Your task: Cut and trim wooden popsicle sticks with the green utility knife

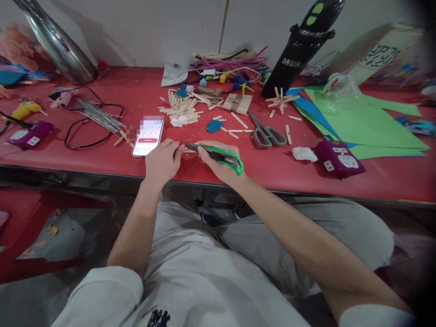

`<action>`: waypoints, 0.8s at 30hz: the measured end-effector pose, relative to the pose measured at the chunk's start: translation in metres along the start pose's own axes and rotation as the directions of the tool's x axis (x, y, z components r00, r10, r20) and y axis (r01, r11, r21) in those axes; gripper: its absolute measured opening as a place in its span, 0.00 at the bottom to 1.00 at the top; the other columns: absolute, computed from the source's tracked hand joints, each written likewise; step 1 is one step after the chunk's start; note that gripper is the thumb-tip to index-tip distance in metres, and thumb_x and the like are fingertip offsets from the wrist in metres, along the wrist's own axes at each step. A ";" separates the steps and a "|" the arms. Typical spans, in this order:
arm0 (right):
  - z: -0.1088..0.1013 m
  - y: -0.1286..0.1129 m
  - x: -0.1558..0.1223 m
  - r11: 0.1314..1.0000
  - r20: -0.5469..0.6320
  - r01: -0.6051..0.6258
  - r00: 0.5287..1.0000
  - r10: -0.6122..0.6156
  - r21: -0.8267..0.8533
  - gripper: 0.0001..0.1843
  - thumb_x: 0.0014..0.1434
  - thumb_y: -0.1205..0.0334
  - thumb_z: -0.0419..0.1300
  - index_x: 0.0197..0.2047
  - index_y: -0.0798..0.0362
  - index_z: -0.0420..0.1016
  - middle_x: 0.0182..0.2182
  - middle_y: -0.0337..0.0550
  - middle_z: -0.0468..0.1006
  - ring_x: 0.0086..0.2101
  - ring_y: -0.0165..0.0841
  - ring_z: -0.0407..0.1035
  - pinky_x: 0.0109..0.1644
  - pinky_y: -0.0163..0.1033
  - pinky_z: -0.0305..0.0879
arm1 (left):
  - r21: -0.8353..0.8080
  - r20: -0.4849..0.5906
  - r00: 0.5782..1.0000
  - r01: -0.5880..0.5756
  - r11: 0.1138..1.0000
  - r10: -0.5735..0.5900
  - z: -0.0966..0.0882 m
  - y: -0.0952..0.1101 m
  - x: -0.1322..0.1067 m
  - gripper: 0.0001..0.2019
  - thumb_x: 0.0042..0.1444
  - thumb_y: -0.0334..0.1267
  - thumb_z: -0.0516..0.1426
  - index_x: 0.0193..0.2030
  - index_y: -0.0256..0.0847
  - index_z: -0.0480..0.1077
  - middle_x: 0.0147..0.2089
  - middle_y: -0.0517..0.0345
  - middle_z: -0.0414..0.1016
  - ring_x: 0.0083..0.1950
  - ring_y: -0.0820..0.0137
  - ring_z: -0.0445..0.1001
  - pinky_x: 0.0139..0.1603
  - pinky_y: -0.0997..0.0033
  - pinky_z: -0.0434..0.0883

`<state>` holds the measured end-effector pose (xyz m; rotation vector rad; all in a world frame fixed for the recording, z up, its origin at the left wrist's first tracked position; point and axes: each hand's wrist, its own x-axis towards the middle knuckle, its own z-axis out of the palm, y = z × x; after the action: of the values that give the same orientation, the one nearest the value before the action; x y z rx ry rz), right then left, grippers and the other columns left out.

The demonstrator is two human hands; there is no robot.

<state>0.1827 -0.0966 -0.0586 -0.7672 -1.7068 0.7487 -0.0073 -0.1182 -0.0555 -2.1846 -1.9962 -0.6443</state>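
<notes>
My right hand [220,161] is wrapped round a green and black utility knife [225,157], whose blade end points left toward my other hand. A thin wooden craft stick [190,151] lies just under the knife's tip, near the table's front edge. My left hand [164,159] is closed, its thumb and fingertips pressed down at the left end of that stick; most of the grip is hidden. Beside my left hand lies a lit phone [148,138]. Ahead is a loose heap of craft sticks [184,106]. Grey-green scissors [267,132] rest ahead of my right hand.
A purple power socket block [339,158] and green paper sheets [381,120] lie to the right. A black bottle [293,54] stands at the back. Metal wires [100,116], a yellow glue gun [25,110] and another purple block [30,134] are on the left.
</notes>
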 end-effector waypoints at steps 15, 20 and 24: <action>0.000 -0.002 -0.001 0.999 0.003 0.001 1.000 -0.001 -0.040 0.12 0.64 0.53 0.61 0.41 0.50 0.83 0.37 0.44 0.86 0.37 0.36 0.81 0.47 0.40 0.79 | -0.003 0.009 1.000 0.010 1.000 -0.010 0.000 0.000 0.000 0.18 0.71 0.44 0.47 0.45 0.42 0.77 0.51 0.52 0.80 0.49 0.62 0.79 0.40 0.65 0.69; 0.000 -0.001 0.000 1.000 0.009 0.005 1.000 -0.005 -0.015 0.12 0.64 0.53 0.62 0.41 0.52 0.83 0.37 0.45 0.86 0.36 0.36 0.81 0.46 0.40 0.79 | -0.004 0.004 1.000 0.003 1.000 -0.003 0.000 -0.001 0.000 0.18 0.71 0.45 0.47 0.44 0.42 0.77 0.50 0.53 0.80 0.48 0.63 0.79 0.39 0.65 0.69; 0.000 0.000 0.000 0.999 0.029 0.004 1.000 -0.003 -0.034 0.13 0.64 0.52 0.62 0.42 0.51 0.83 0.38 0.45 0.86 0.37 0.35 0.81 0.46 0.40 0.78 | -0.005 0.013 1.000 0.011 1.000 -0.011 0.000 0.000 0.000 0.18 0.71 0.45 0.47 0.44 0.43 0.77 0.50 0.52 0.80 0.48 0.62 0.78 0.39 0.65 0.69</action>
<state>0.1827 -0.0965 -0.0586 -0.7795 -1.7501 0.7333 -0.0077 -0.1182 -0.0552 -2.1880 -2.0158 -0.6396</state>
